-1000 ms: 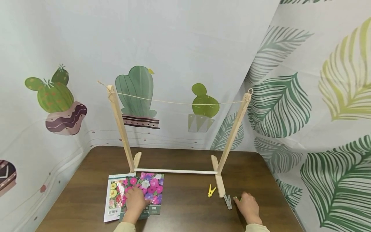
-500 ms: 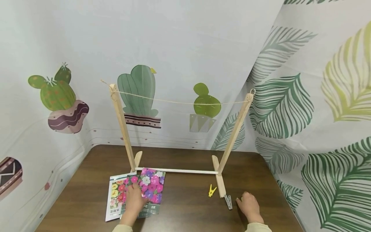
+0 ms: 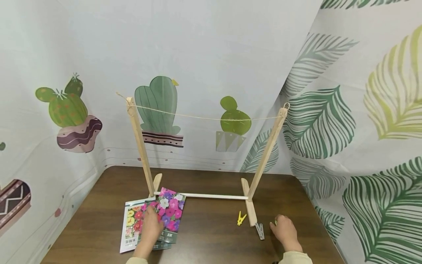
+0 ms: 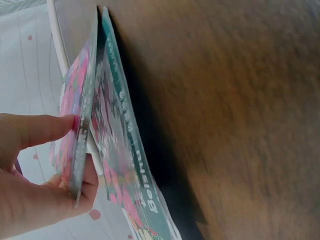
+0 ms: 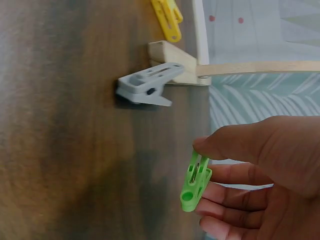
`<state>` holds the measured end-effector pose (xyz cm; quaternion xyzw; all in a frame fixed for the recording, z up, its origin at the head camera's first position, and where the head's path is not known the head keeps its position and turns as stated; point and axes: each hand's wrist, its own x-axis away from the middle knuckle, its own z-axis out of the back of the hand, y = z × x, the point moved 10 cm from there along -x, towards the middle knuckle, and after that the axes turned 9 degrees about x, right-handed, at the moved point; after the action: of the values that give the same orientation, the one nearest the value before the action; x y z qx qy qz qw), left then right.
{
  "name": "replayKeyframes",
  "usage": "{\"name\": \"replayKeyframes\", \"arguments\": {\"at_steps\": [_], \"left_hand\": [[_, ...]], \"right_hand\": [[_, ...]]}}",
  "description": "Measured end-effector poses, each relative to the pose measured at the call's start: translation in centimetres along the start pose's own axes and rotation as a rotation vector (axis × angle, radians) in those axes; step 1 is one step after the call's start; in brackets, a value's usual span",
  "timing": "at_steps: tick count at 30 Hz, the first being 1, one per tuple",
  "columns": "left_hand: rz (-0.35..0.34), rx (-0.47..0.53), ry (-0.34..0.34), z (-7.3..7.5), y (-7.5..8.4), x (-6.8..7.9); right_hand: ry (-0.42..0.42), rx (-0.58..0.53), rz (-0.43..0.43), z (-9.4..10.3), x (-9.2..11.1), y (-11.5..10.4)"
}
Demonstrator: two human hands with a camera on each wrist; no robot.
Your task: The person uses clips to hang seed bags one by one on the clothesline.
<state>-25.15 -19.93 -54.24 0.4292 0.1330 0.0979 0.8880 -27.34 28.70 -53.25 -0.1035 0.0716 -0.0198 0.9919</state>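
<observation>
My left hand [image 3: 150, 229] pinches a seed packet [image 3: 171, 212] with pink, purple and white flowers. In the left wrist view, the thumb lies on its printed face and the fingers curl behind. The held packet [image 4: 77, 105] leans up from another flower packet [image 4: 117, 145] below it. Further left lies a white-edged packet [image 3: 129, 223] with yellow and red flowers. At the right, my right hand [image 3: 285, 231] pinches a green clothespin [image 5: 196, 182] between thumb and fingers; the head view mostly hides it. A grey clothespin [image 3: 260, 231] lies just left of that hand.
A yellow clothespin [image 3: 241, 218] lies left of the rack's right foot [image 3: 250, 212]. The wooden rack has two posts, a white crossbar [image 3: 211, 196] and a thin string [image 3: 197, 116] strung between the post tops. Printed cloth [image 3: 197, 47] hangs behind the brown table [image 3: 207, 231].
My left hand has raised the pink and purple flower packet from the others and tilted it. The right hand stays in nearly the same place with the green clothespin.
</observation>
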Motion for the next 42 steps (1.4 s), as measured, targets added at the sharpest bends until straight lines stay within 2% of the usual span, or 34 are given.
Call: {"name": "replayKeyframes", "arguments": {"at_steps": [5,17,26,37,42], "left_hand": [[0.004,0.037,0.014,0.5,-0.2,-0.1],[-0.040,0.068,0.073,1.5,0.4,-0.4],[-0.037,0.070,0.125,2.5,0.7,-0.5],[-0.053,0.088,0.182,4.1,1.9,-0.9],[-0.043,0.103,0.180,4.6,2.2,-1.0]], "right_hand": [[0.003,0.003,0.021,0.8,-0.5,-0.4],[-0.027,-0.015,0.033,2.1,-1.2,-0.8],[0.001,-0.023,0.070,3.5,-1.4,-2.0],[0.053,-0.023,0.115,5.5,-1.7,-3.7],[0.056,-0.020,0.130,6.1,-1.8,-4.5]]}}
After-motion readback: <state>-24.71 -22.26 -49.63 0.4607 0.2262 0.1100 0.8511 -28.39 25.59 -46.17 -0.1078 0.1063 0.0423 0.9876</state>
